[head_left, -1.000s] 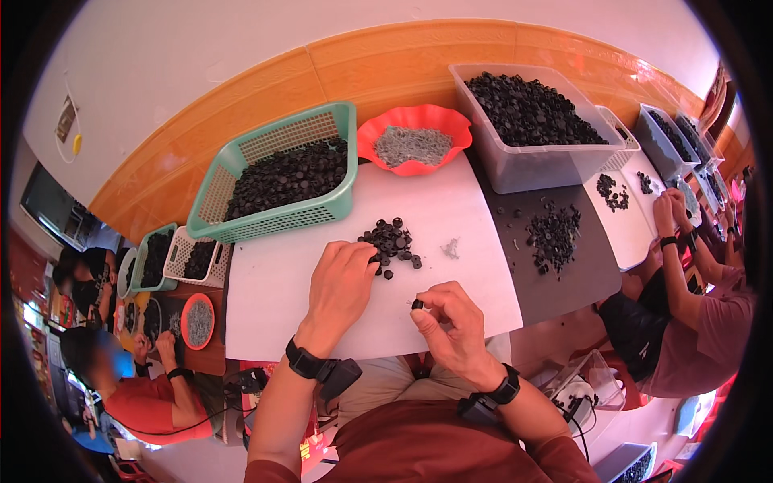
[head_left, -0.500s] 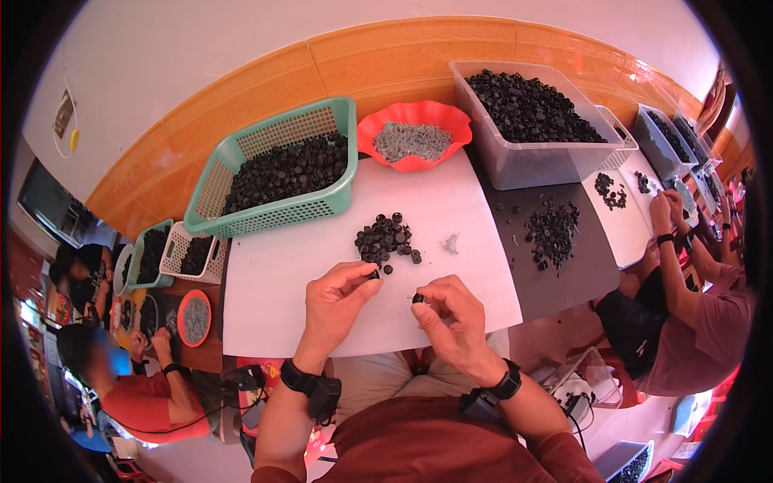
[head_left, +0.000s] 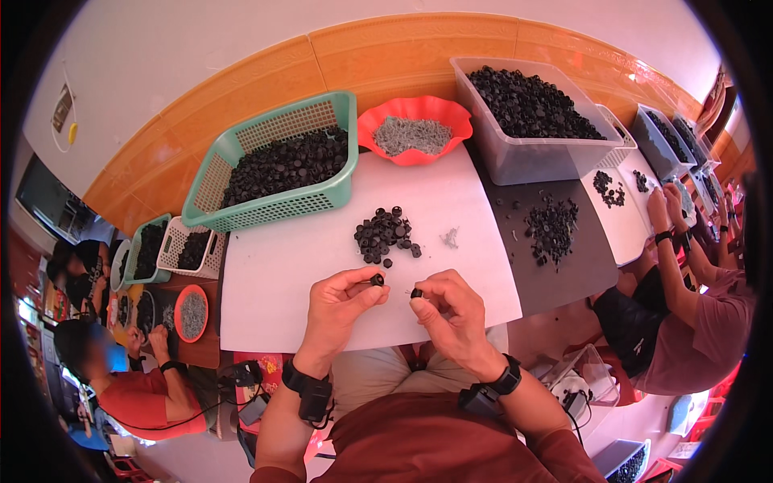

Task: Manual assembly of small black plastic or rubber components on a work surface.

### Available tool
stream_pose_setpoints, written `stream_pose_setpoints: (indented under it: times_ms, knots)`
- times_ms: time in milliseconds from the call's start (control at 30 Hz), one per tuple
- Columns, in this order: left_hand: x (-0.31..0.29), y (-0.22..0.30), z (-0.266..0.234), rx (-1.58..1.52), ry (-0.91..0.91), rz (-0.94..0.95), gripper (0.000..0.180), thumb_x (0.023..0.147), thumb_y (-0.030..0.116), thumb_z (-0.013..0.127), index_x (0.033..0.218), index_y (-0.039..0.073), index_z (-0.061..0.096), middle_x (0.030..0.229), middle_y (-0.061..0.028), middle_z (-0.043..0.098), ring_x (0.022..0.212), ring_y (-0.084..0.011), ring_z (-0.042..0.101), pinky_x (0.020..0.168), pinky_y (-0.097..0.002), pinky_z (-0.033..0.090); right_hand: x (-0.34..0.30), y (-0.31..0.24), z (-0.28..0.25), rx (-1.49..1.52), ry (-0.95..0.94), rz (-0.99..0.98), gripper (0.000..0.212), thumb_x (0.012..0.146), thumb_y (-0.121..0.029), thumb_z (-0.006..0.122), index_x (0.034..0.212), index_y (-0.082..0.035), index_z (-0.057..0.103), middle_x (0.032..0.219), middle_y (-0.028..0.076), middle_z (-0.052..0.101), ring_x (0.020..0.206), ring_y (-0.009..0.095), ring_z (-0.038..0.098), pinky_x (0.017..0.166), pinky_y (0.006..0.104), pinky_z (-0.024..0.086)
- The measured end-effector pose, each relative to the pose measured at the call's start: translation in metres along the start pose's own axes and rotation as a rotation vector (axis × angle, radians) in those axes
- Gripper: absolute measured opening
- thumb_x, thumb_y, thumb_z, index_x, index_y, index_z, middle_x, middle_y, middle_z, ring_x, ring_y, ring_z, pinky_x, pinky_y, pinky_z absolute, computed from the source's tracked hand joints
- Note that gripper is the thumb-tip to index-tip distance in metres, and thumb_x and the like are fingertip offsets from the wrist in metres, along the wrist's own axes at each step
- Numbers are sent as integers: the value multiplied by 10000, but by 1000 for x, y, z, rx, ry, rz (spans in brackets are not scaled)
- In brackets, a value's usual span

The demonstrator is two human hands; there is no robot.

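Between thumb and fingertips, my left hand [head_left: 338,304] pinches a small round black plastic cap [head_left: 377,280], its hollow side showing. My right hand [head_left: 452,312] grips another small black plastic piece [head_left: 416,294] in a pinch, with what looks like a thin metal tip at its side. The two pieces are a short gap apart over the near part of the white table sheet [head_left: 282,298]. Just beyond my left fingertips lies a loose pile of black caps [head_left: 382,232]. A little heap of grey metal pins or screws [head_left: 450,237] sits to its right.
At the back stand a green basket of black parts [head_left: 270,211], a red scalloped bowl of grey metal pieces [head_left: 415,154] and a clear bin of black parts [head_left: 531,157]. A dark mat [head_left: 523,278] holds more parts. Co-workers [head_left: 153,394] sit on both sides.
My left hand has shifted slightly right, and its cap has turned so the hollow side shows. The right hand stays almost in place, still pinching its piece.
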State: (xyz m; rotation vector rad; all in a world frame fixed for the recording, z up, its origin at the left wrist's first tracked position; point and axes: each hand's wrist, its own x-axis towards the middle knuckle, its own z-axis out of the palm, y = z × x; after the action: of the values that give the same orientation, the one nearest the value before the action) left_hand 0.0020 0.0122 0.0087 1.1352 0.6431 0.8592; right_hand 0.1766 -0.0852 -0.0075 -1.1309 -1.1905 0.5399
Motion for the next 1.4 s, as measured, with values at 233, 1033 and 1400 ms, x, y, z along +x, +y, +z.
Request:
stream_pose_setpoints:
  times_ms: [233,1033,1400]
  knots:
    - [-2,-1,-2,-168,-7,-92,238,981,70,635,1190,-41,659,1117,-124,699,985,-215,702,899,-353,597,1,-5,-3,-28,-54,0,170,930,-46,700,1067,40,648,976,77,588,706,69,554,580,213,451]
    - [-2,-5,-5,-316,-122,-126,203,957,-10,628,1153,-36,670,1115,-149,705,1018,-222,696,923,-370,593,12,-9,9,-153,-55,-168,239,877,-36,732,1103,-25,652,958,111,632,647,233,632,551,318,512]
    - [-3,-4,-3,-290,-134,-135,211,942,-20,639,1150,-32,672,1118,-141,706,1012,-214,694,910,-368,583,12,-8,11,-167,-89,-151,227,889,-53,721,1105,-25,656,957,113,637,667,267,651,556,345,527]
